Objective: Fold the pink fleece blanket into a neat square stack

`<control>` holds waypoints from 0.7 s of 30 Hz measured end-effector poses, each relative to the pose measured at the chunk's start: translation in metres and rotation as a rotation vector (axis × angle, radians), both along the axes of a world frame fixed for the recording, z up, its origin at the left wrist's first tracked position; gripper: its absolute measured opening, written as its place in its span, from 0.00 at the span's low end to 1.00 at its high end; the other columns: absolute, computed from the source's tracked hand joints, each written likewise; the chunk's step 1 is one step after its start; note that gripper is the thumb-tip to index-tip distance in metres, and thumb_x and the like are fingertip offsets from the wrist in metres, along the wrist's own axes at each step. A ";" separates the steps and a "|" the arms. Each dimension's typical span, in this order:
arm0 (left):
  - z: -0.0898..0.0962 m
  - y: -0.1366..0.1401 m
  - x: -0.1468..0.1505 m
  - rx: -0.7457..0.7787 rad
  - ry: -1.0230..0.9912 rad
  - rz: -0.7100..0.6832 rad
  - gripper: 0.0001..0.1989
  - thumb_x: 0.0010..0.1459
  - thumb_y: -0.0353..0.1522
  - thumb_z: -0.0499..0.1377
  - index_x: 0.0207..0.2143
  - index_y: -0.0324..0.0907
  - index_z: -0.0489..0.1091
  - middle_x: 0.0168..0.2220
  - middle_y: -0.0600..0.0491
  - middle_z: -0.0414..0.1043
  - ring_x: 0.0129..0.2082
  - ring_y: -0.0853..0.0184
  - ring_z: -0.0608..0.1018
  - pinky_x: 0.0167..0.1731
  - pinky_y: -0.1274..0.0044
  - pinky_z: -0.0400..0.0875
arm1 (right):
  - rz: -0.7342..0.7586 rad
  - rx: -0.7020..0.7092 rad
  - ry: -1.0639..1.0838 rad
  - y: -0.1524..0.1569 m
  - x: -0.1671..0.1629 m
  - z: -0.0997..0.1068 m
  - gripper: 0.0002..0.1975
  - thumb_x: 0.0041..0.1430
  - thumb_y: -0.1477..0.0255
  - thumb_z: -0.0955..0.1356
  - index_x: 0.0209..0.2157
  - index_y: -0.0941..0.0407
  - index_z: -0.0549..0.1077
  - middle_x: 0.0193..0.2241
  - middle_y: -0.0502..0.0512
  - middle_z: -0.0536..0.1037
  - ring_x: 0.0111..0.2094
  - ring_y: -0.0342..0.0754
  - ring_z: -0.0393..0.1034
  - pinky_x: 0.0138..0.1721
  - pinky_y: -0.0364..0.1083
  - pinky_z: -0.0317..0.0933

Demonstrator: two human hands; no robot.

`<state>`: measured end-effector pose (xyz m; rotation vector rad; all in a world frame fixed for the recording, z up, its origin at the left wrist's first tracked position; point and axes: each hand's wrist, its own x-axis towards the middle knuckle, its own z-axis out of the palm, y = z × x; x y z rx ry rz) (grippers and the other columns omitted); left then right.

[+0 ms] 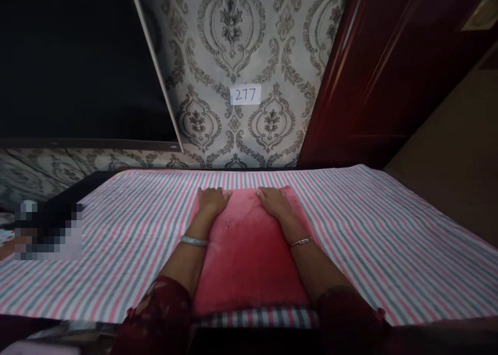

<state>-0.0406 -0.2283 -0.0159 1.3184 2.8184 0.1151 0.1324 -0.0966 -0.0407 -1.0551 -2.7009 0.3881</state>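
A rectangular piece of pinkish-red plush fabric (249,256) lies flat in front of me, its long sides running away from my body. I cannot tell whether it is a folded cloth or a thin cushion. On its far left corner rests my left hand (213,200), palm down with the thumb spread inward. My right hand (274,200) presses on the far right corner in the same way, thumb pointing toward the middle. Both hands touch the fabric without lifting it. The fingertips reach its far edge and are partly hidden.
Under the fabric spreads a pink, grey and white striped sheet (350,230) over a table. Behind stands a patterned wall with a paper label (246,94) reading 277. A dark television screen (78,65) hangs at left, a dark red door (373,75) at right. A pixelated patch covers the left edge.
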 end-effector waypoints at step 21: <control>-0.019 -0.023 -0.037 0.193 -0.159 0.196 0.30 0.68 0.47 0.42 0.54 0.36 0.71 0.56 0.34 0.71 0.56 0.45 0.73 0.53 0.61 0.65 | -0.305 -0.092 0.101 0.056 0.026 -0.025 0.27 0.69 0.60 0.57 0.59 0.58 0.73 0.62 0.68 0.69 0.60 0.61 0.65 0.58 0.55 0.58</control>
